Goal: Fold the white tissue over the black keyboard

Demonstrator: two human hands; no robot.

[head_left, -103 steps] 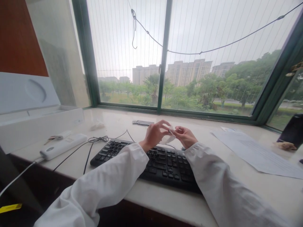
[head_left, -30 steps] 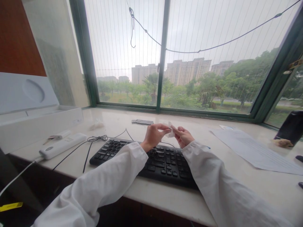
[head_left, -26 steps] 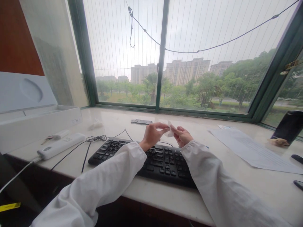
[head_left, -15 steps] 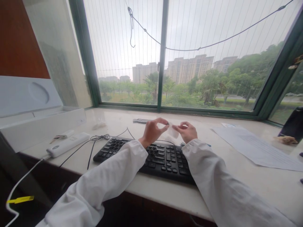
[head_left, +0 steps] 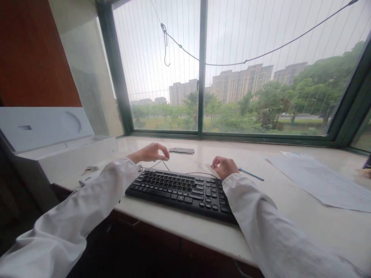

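Black on the desk (head_left: pixel 307 218) lies the keyboard (head_left: pixel 176 190), and handling looks unfinished: left hand (head_left: pixel 150 153) pinched together beyond it at left (on what, unclear), right hand (head_left: pixel 225 167) seemingly clamped on a pale scrap (head_left: pixel 210 167) not yet set down.

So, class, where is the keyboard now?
In the head view, the black keyboard lies near the middle, on the white counter, its right end partly hidden by the right sleeve.
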